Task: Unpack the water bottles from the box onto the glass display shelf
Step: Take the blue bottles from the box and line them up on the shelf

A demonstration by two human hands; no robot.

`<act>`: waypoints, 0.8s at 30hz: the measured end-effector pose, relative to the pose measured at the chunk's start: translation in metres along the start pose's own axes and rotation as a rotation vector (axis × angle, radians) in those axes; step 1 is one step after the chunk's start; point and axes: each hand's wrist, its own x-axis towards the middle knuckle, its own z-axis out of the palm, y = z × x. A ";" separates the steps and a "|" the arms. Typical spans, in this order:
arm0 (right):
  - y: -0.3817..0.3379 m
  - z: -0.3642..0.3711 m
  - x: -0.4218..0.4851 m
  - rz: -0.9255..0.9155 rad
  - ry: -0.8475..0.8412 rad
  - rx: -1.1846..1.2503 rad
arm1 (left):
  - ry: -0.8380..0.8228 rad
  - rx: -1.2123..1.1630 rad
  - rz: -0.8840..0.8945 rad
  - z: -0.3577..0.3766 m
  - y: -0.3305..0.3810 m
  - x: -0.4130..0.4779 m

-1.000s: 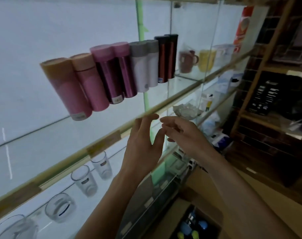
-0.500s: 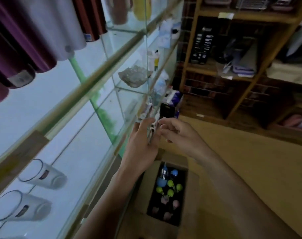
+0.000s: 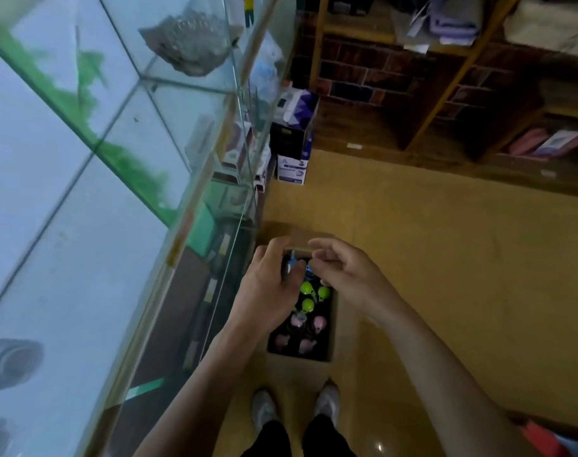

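Empty and loosely bent, left hand and right hand hover over the box; better lower them straight and grip one green-capped bottle firmly.

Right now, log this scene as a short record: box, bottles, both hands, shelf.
box: open cardboard, on the floor in front of the person's shoes
bottles: upright inside the box, caps showing; three green, four pink, blue ones partly hidden behind the hands
left hand: above the box, fingers loosely curled, holds nothing
right hand: above the box, close to the left hand, holds nothing
glass display shelf: at the person's left, beside the box
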 end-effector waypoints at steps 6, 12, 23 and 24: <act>0.090 0.011 0.046 0.101 -0.019 0.042 | -0.064 -0.016 -0.124 0.071 -0.071 0.027; 0.191 0.029 0.097 0.172 -0.062 0.033 | -0.111 -0.013 -0.198 0.152 -0.153 0.051; 0.382 0.083 0.195 0.228 -0.056 0.064 | -0.146 -0.036 -0.229 0.291 -0.336 0.097; 0.397 0.087 0.204 0.233 -0.052 0.061 | -0.144 -0.037 -0.223 0.302 -0.350 0.102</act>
